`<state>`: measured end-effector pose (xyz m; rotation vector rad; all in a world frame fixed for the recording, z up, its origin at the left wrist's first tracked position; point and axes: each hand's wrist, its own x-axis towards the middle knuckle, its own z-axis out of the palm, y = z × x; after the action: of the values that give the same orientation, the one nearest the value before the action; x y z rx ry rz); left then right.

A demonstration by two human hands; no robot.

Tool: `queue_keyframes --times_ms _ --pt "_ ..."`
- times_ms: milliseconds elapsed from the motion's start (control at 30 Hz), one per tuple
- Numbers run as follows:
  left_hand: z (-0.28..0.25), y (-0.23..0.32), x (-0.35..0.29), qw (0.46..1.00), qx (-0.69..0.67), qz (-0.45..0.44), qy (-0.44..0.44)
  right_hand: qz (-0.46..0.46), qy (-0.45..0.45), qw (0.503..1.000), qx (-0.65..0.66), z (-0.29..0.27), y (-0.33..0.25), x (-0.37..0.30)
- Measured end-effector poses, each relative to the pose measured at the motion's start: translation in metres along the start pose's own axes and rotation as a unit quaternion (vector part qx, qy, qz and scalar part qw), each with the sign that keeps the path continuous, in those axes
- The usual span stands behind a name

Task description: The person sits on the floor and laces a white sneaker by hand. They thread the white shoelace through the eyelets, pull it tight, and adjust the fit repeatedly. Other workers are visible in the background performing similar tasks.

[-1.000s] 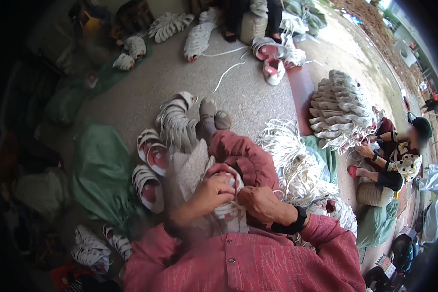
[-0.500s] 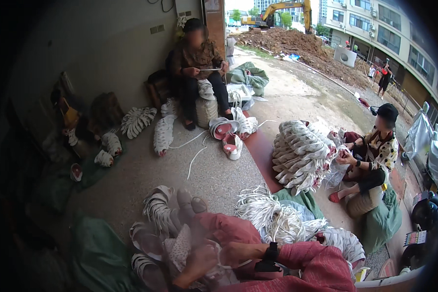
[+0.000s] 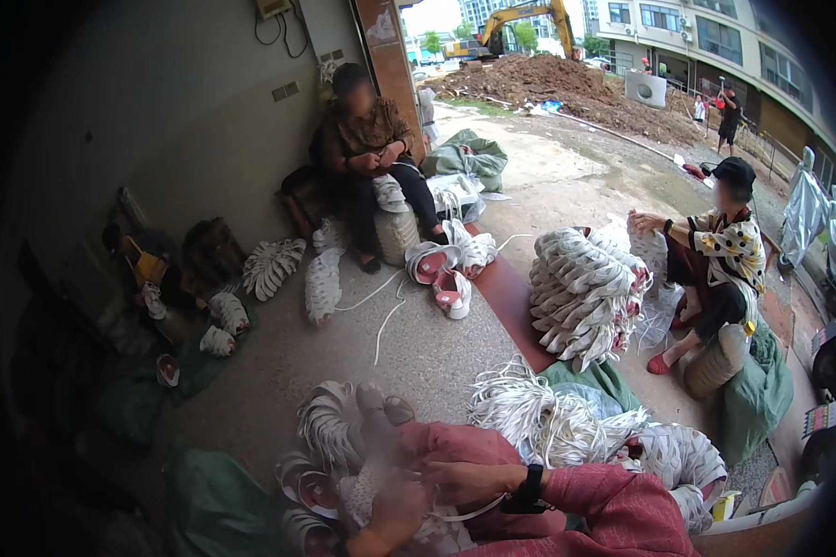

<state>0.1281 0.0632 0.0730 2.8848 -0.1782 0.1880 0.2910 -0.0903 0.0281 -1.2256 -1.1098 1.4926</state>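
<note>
Low in the head view, my left hand [image 3: 399,509] and my right hand [image 3: 469,481] are close together over my lap. A thin white strip [image 3: 474,512] runs out below my right hand, whose closed fingers appear to grip it. My left hand is curled with its fingertips near the right's; haze over this area hides what it holds. Beneath and beside the hands lies a white patterned shoe upper [image 3: 358,497]. White strappy shoe uppers [image 3: 314,487] with reddish insides lie left of it, and a fanned stack of uppers [image 3: 327,422] stands beyond.
A heap of white strips [image 3: 553,422] lies right of my knees, near more woven uppers [image 3: 678,459]. A tall upper stack [image 3: 585,297] stands before a seated co-worker [image 3: 729,241]. Another person [image 3: 372,148] sits by the wall. A green sack [image 3: 218,501] lies at left.
My view has shifted, and my hands have come closer together. The co-worker at right has raised a hand onto a stack of uppers. The person by the wall has brought both hands together.
</note>
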Motion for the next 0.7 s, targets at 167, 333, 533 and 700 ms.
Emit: queue_keyframes --times_ms 167,333,533,700 --pt "-0.051 -0.057 -0.025 0.985 0.141 -0.078 -0.053 -0.005 -0.014 1.0 0.017 -0.002 -0.002 0.003" --pt "-0.111 -0.168 -0.08 0.93 0.185 -0.311 0.069 -0.029 -0.022 0.999 0.023 -0.003 -0.004 0.009" --pt "-0.01 -0.159 -0.095 0.841 -0.396 -0.368 -0.018 -0.024 0.016 0.999 0.028 -0.011 -0.007 0.008" --pt "0.065 -0.142 -0.062 0.926 -0.288 -0.232 0.072 -0.038 0.183 0.98 0.062 -0.031 -0.023 -0.015"
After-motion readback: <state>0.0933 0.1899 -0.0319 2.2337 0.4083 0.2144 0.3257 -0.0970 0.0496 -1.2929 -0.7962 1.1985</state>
